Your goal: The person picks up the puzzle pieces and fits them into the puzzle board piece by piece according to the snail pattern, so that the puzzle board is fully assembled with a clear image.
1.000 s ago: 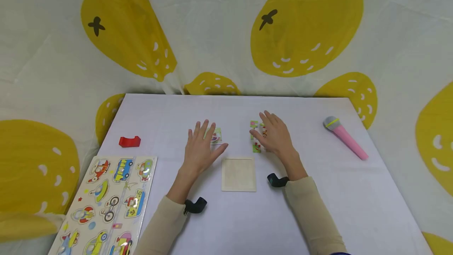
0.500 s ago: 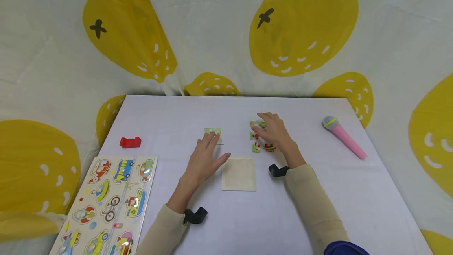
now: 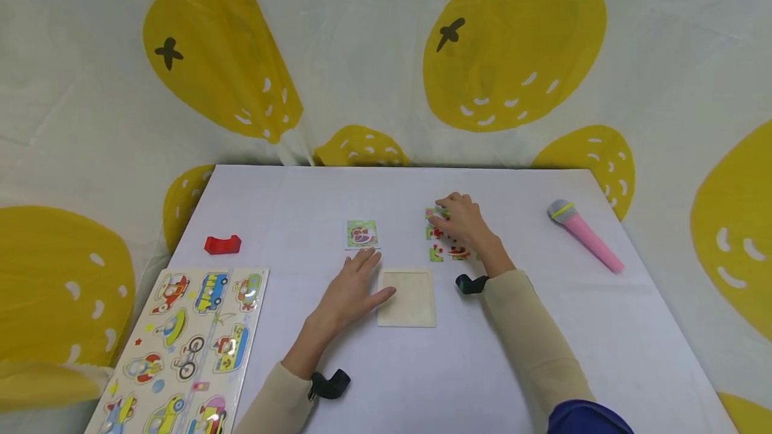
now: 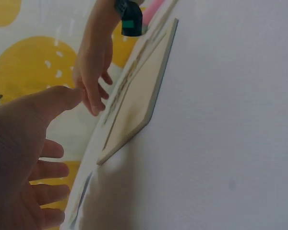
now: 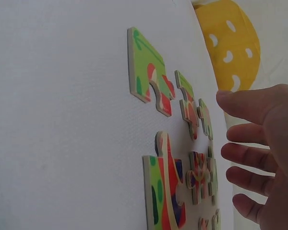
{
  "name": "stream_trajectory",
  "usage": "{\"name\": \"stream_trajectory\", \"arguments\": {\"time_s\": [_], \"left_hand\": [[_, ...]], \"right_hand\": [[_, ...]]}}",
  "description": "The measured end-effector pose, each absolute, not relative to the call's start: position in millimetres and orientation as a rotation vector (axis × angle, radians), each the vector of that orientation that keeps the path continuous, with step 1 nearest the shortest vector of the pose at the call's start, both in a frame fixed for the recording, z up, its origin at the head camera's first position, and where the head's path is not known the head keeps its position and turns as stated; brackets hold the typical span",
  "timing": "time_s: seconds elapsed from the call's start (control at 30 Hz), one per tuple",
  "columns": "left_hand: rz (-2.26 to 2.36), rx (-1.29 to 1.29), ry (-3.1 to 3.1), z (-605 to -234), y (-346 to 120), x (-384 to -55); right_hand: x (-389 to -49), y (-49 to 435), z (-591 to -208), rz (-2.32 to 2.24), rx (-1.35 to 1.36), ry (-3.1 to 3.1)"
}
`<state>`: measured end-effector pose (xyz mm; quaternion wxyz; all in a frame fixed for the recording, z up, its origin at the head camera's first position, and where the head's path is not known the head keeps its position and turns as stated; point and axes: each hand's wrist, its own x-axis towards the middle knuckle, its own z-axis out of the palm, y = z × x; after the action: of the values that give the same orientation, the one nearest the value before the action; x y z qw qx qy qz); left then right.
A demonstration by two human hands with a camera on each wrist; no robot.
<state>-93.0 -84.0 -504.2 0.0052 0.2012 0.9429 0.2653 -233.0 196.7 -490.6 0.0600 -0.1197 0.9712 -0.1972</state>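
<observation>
Several jigsaw pieces (image 3: 436, 254) in green and red lie in rows, spaced apart, right of centre in the head view. My right hand (image 3: 463, 223) is over the back of this group and covers some of it. In the right wrist view its fingers (image 5: 249, 158) are loosely bent with nothing between them, beside the pieces (image 5: 151, 69). My left hand (image 3: 352, 290) has its fingers spread, thumb over the left edge of a square wooden puzzle tray (image 3: 410, 300). The left wrist view shows that hand (image 4: 19, 158) holding nothing. A square picture card (image 3: 362, 234) lies just beyond its fingertips.
A peg puzzle board (image 3: 199, 347) with vehicle pictures covers the table's left front. A red block (image 3: 222, 244) lies behind it. Over at the right is a pink toy microphone (image 3: 585, 236). A patterned cloth hangs beyond the table's back edge.
My left hand has drawn back from the picture card toward the wooden tray, uncovering the card. My right hand stays over the jigsaw pieces, its fingers more bent than before.
</observation>
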Motion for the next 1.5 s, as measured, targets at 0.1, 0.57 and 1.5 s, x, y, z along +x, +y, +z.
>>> {"name": "stream_trajectory", "arguments": {"time_s": [0.1,0.57,1.5], "left_hand": [[0.789,0.650,2.925,-510.5,-84.5,-89.1],[0.604,0.812,2.902,-519.8,-92.6,-81.7],[0.606,0.827,2.929,-532.4,-95.2,-81.0]], "right_hand": [[-235.0,195.4,-493.5,-0.583,-0.365,2.935],[-244.2,189.4,-498.9,-0.575,-0.349,2.908],[-241.3,182.2,-497.5,-0.981,-0.306,2.859]]}}
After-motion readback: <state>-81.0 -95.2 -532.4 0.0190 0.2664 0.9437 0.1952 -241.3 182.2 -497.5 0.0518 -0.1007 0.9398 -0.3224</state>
